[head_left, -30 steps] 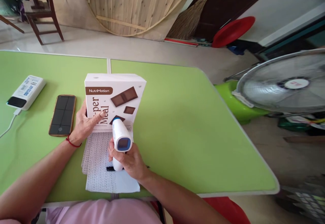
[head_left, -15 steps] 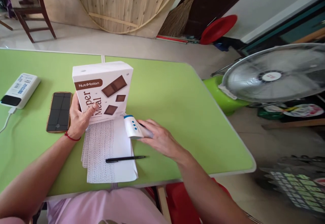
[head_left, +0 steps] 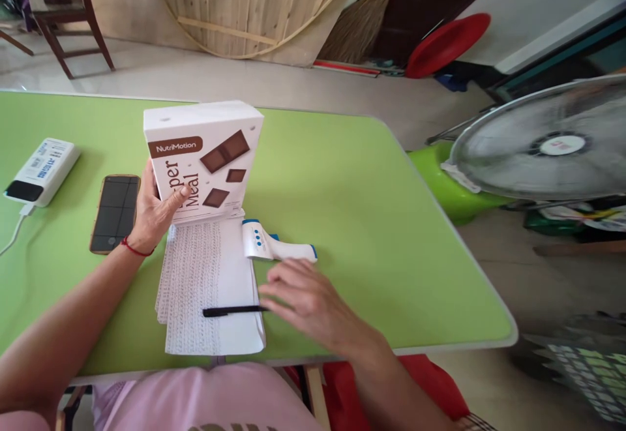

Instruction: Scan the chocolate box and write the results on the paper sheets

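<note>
My left hand (head_left: pixel 155 214) grips the lower left of a white box (head_left: pixel 227 180) with brown chocolate pictures, holding it upright and tilted, thumb across the front. Below the box lie sheets of handwritten paper (head_left: pixel 195 281), their top edge hidden behind it. A black pen (head_left: pixel 229 312) rests across the paper. Over the pen's right end hovers my right hand (head_left: pixel 308 297), slightly blurred, its bent fingers loosely apart; whether they touch the pen is unclear. A white and blue infrared thermometer (head_left: pixel 274 246) lies on the table just beyond that hand.
On the green table (head_left: pixel 352 209), a phone (head_left: pixel 116 212) lies left of the box. Farther left is a white power bank (head_left: pixel 42 170) with a cable. A large fan (head_left: pixel 552 144) stands past the table's right edge. A wooden chair (head_left: pixel 73 20) stands behind.
My right hand has let go of the thermometer, leaving it on the table, and has moved nearer to me, over the pen's end. My left hand still holds the box.
</note>
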`<state>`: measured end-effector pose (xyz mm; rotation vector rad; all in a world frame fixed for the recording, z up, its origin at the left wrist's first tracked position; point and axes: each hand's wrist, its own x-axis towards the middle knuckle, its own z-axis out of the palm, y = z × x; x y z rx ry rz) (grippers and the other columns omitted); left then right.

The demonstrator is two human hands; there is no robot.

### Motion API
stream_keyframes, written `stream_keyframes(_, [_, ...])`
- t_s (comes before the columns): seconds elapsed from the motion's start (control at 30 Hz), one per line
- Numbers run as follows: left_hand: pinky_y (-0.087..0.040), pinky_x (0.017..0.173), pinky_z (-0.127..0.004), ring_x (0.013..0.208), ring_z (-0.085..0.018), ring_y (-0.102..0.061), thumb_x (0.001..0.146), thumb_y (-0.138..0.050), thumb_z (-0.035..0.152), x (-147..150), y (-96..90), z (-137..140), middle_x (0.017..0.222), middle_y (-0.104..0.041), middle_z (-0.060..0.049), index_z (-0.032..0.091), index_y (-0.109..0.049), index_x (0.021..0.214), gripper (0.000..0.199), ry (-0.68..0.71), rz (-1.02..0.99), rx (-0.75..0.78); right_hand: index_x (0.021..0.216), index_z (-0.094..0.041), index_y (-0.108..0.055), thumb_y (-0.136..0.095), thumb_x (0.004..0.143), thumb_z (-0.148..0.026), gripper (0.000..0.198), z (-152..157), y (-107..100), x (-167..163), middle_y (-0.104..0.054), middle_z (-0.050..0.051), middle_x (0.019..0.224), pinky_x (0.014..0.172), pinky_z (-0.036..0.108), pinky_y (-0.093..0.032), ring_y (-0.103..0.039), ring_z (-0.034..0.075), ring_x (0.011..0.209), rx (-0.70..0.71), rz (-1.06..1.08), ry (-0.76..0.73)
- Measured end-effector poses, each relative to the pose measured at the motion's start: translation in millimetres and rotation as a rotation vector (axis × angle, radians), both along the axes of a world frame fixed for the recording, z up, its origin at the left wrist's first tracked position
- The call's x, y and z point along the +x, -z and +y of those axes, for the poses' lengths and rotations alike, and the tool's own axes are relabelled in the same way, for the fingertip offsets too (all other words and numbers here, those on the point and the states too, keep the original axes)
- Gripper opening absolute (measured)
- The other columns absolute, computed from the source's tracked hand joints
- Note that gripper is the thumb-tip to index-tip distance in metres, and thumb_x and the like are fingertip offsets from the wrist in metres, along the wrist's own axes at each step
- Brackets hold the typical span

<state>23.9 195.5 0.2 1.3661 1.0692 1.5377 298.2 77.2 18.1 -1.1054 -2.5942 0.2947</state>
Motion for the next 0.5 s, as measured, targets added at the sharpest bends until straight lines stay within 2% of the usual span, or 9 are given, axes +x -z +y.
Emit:
stream_keyframes(0.07, [-0.057, 0.085, -0.038, 0.102, -0.024, -0.066, 0.071, -0.079, 0.055, 3, -2.1, 1, 0.115, -0.065, -0.008, 0.025, -0.052, 0.123, 0.066, 0.035, -0.010, -0.020, 0.082, -0.020, -0.064, -0.059, 0.091, -0.016, 0.010, -14, -1, -8, -0.061, 0.002, 0.076, 0.066, 0.032, -0.044, -0.056, 0.017, 0.073, -0.058, -0.043, -0.025])
stream_keyframes(0.17, [-0.057, 0.084, -0.037, 0.100, -0.024, -0.067, 0.071, -0.078, 0.055, 7, -5.7, 4, 0.112, -0.066, -0.008, 0.024, -0.053, 0.121, 0.064, 0.062, 0.003, -0.019, 0.083, -0.020, -0.063, -0.053, 0.089, -0.006, 0.018, -23, 3, -10, -0.062, 0.002, 0.072, 0.062, 0.032, -0.041, -0.056, 0.017, 0.067, -0.018, -0.057, -0.014])
stream_keyframes(0.3, [-0.057, 0.086, -0.038, 0.102, -0.025, -0.066, 0.072, -0.077, 0.057, 9, -9.0, 13, 0.112, -0.066, -0.008, 0.023, -0.053, 0.121, 0.065, 0.073, 0.046, 0.015, 0.091, -0.023, -0.058, -0.049, 0.087, -0.004, 0.021, -13, -4, 1, -0.062, -0.002, 0.065, 0.054, 0.028, -0.042, -0.056, 0.013, 0.054, 0.049, 0.200, -0.007])
stream_keyframes(0.4, [-0.055, 0.091, -0.040, 0.108, -0.026, -0.065, 0.073, -0.075, 0.058, 9, -5.2, 22, 0.119, -0.065, -0.010, 0.024, -0.050, 0.127, 0.070, 0.125, 0.061, 0.032, 0.096, -0.025, -0.055, -0.056, 0.083, -0.007, 0.022, 2, -13, 5, -0.066, -0.001, 0.072, 0.057, 0.028, -0.050, -0.063, 0.015, 0.061, 0.146, 0.421, 0.095])
stream_keyframes(0.5, [-0.054, 0.094, -0.041, 0.114, -0.027, -0.062, 0.073, -0.076, 0.057, 6, 1.5, 26, 0.127, -0.061, -0.011, 0.024, -0.049, 0.130, 0.072, 0.197, 0.080, 0.038, 0.100, -0.025, -0.056, -0.055, 0.086, -0.007, 0.024, 17, -13, 0, -0.070, 0.003, 0.081, 0.063, 0.029, -0.054, -0.068, 0.017, 0.072, 0.212, 0.479, 0.150])
